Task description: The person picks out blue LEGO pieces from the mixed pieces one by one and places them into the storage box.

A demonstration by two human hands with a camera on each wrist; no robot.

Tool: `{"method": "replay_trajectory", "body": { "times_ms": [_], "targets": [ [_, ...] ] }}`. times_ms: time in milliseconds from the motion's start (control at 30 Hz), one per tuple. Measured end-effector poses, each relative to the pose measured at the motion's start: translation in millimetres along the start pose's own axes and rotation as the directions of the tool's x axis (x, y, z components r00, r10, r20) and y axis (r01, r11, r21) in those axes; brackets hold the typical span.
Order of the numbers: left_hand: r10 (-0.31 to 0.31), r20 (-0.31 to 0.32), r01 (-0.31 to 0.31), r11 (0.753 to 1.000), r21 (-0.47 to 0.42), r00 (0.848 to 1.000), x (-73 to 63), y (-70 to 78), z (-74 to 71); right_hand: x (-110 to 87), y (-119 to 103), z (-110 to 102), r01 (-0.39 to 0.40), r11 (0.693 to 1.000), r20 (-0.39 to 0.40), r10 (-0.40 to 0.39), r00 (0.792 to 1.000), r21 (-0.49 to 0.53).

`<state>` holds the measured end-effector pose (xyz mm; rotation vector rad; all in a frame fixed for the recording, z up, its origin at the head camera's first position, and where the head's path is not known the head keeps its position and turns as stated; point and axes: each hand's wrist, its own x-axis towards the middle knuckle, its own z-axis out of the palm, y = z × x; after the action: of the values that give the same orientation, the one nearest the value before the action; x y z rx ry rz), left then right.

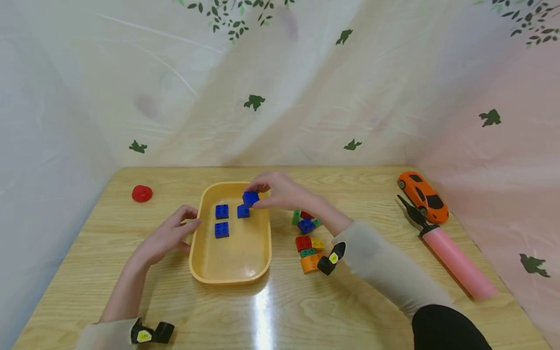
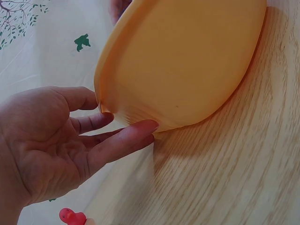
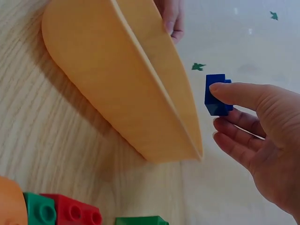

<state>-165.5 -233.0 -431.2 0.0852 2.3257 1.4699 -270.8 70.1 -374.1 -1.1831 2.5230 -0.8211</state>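
Observation:
In the head view my right hand point(image 1: 284, 191) pinches a blue toy brick point(image 1: 251, 199) between thumb and fingers, above the far right part of a yellow tray point(image 1: 232, 270). The right wrist view shows this studded brick point(image 3: 215, 96) held clear of the tray's rim. Another blue brick point(image 1: 243, 211) lies in the tray just below it. Two more blue bricks, a far one point(image 1: 221, 211) and a nearer one point(image 1: 221, 230), lie to its left. My left hand point(image 1: 168, 236) touches the tray's left side, its fingertips against the outer wall point(image 2: 140, 110) in the left wrist view.
Right of the tray lie several loose bricks, among them a blue one point(image 1: 306, 226), a red one point(image 1: 303, 242) and an orange one point(image 1: 310, 263). An orange toy car point(image 1: 423, 196) and a pink hand pump point(image 1: 457, 262) lie far right. A red rubber duck point(image 2: 71, 217) sits at the left.

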Motion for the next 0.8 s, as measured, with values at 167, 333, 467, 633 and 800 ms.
{"method": "replay_trajectory", "body": {
  "times_ms": [167, 333, 467, 633, 800],
  "targets": [
    [0.014, 0.008, -0.014, 1.0, -0.006, 1.0, -0.3, -0.9, 0.1, 8.9, -3.8, 13.0, 0.035, 0.998, 0.044, -0.032, 0.998, -0.061],
    [0.022, 0.009, -0.022, 1.0, -0.011, 1.0, -0.4, -1.8, 0.1, 14.6, -7.7, 24.4, 0.05, 0.99, 0.092, -0.038, 0.995, -0.134],
    [0.021, 0.007, -0.02, 1.0, -0.011, 1.0, -0.8, -2.0, 0.0, 17.6, -11.4, 33.3, 0.056, 0.978, 0.126, -0.031, 0.992, -0.201],
    [0.018, 0.006, -0.018, 1.0, -0.004, 1.0, -1.6, -1.4, 0.4, 18.8, -12.0, 43.0, 0.068, 0.961, 0.142, -0.031, 0.989, -0.267],
    [0.021, 0.008, -0.021, 1.0, -0.007, 1.0, -1.1, -1.5, 1.2, 16.5, -10.4, 50.0, 0.041, 0.953, 0.163, 0.009, 0.987, -0.301]
  ]
}}
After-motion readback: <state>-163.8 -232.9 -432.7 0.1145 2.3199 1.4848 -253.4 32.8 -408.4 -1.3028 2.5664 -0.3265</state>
